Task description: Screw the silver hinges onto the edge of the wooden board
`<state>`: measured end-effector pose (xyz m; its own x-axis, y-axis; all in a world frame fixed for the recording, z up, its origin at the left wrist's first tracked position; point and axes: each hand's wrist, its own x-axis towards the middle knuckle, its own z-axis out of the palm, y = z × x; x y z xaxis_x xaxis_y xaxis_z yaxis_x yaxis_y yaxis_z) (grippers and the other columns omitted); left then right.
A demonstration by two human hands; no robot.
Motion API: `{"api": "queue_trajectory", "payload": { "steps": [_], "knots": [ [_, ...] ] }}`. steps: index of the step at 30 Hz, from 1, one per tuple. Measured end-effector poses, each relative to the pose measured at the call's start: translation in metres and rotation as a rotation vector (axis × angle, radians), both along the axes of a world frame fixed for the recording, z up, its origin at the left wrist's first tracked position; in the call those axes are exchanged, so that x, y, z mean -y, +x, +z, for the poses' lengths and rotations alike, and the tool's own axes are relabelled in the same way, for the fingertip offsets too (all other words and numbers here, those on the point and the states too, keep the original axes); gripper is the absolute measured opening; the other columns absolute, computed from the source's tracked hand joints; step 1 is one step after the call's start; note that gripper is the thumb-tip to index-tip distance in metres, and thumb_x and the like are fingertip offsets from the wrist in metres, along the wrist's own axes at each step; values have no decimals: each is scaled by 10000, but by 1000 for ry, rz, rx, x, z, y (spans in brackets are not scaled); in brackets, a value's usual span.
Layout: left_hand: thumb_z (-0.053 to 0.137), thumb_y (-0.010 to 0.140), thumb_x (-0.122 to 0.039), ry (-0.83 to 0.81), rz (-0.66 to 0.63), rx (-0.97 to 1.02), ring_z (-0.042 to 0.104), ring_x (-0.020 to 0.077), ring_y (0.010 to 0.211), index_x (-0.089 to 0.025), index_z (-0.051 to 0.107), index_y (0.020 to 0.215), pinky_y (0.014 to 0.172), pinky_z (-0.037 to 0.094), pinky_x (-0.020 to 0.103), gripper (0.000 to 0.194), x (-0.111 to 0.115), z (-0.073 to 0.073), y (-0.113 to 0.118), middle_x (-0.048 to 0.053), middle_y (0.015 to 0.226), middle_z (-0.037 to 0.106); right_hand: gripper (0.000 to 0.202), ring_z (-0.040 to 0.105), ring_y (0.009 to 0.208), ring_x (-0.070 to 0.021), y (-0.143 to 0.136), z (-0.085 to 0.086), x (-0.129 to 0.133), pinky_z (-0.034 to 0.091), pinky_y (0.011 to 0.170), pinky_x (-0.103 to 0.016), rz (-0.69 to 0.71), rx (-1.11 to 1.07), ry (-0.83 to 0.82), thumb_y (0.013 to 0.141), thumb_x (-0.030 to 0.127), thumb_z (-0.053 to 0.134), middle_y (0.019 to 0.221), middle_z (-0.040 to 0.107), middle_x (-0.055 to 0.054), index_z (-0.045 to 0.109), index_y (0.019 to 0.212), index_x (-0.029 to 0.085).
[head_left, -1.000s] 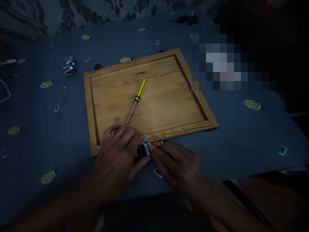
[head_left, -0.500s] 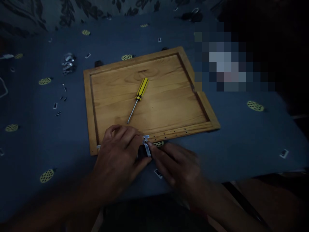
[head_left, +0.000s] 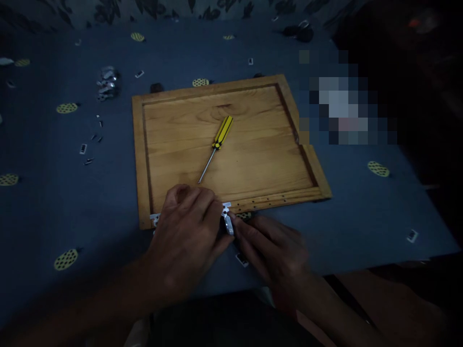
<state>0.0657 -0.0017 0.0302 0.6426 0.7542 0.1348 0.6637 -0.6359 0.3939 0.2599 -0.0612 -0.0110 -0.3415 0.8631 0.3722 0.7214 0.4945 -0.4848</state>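
Observation:
A wooden framed panel point(head_left: 231, 149) lies on the blue patterned cloth, a row of small dark holes along its near edge. At that edge stands a small silver metal bracket point(head_left: 227, 219), with a flat holed end and a rounded arm pointing toward me. My left hand point(head_left: 186, 226) is curled over the edge, its thumb reaching the bracket's lower end. From the right, my right hand point(head_left: 273, 243) pinches the bracket's side. Another silver bracket point(head_left: 155, 219) shows partly behind my left hand, near the panel's corner. A yellow-and-black screwdriver point(head_left: 218, 144) rests on the panel.
Several silver metal pieces point(head_left: 107, 84) sit in a pile left of the panel, with small loose screws point(head_left: 96, 138) nearer me. A dark object point(head_left: 299, 33) lies at the back of the cloth point(head_left: 108, 202). A pixelated patch covers the right side.
The view has shifted slightly, moving the panel and hands a little rightward in the picture. Both hands stay at the bracket, which appears slightly turned. More of the corner bracket now shows.

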Motion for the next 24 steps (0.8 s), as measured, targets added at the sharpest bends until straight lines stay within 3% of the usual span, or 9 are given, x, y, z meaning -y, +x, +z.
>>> {"api": "queue_trajectory", "payload": {
  "steps": [14, 24],
  "knots": [
    [743, 909, -274, -51, 15, 19, 656, 276, 1018, -140, 688, 1010, 965, 413, 475, 176, 0, -1, -1, 66, 1024, 718, 163, 577, 627, -118, -1, 1, -2, 453, 550, -239, 16, 2, -15, 986, 90, 573, 747, 613, -17, 697, 1087, 124],
    [782, 881, -278, -81, 14, 10, 652, 274, 1028, -153, 683, 1015, 957, 422, 474, 208, 0, 0, -3, 59, 1051, 711, 207, 591, 621, -120, -3, 1, -4, 456, 550, -239, -2, 34, 9, 1007, 115, 540, 744, 622, -19, 696, 1142, 138]
  ]
}}
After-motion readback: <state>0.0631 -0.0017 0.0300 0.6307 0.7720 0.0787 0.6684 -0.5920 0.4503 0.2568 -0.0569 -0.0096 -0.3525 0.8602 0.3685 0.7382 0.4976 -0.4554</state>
